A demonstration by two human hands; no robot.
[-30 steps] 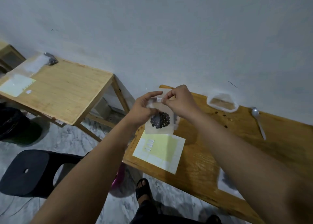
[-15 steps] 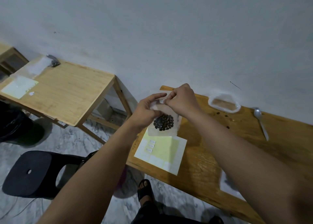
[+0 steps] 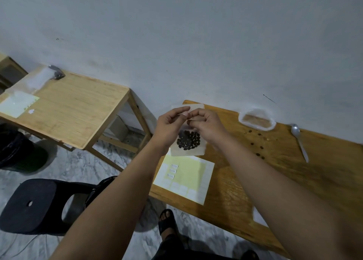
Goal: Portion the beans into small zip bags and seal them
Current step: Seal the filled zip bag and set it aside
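Observation:
A small clear zip bag [image 3: 187, 151] hangs in the air above the left end of the wooden table [image 3: 324, 173]. Dark beans [image 3: 188, 140] fill its lower half. My left hand [image 3: 170, 125] pinches the bag's top edge from the left, thumb and forefinger closed on it. My right hand [image 3: 209, 125] pinches the same top edge from the right, fingertips almost touching the left hand's. The bag's mouth is hidden behind my fingers. A larger open bag [image 3: 257, 120] with brownish contents lies by the wall, with loose beans [image 3: 259, 147] scattered near it.
A yellow label sheet [image 3: 188, 179] lies under the bag near the table's front edge. A metal spoon [image 3: 299, 141] rests at the right. A second wooden table [image 3: 64, 110] stands left, a black stool [image 3: 37, 204] below it. My sandalled foot [image 3: 167, 220] is on the floor.
Both hands stay pinched on the bag's top edge; the pinch points have shifted slightly along it. The bag hangs in much the same place.

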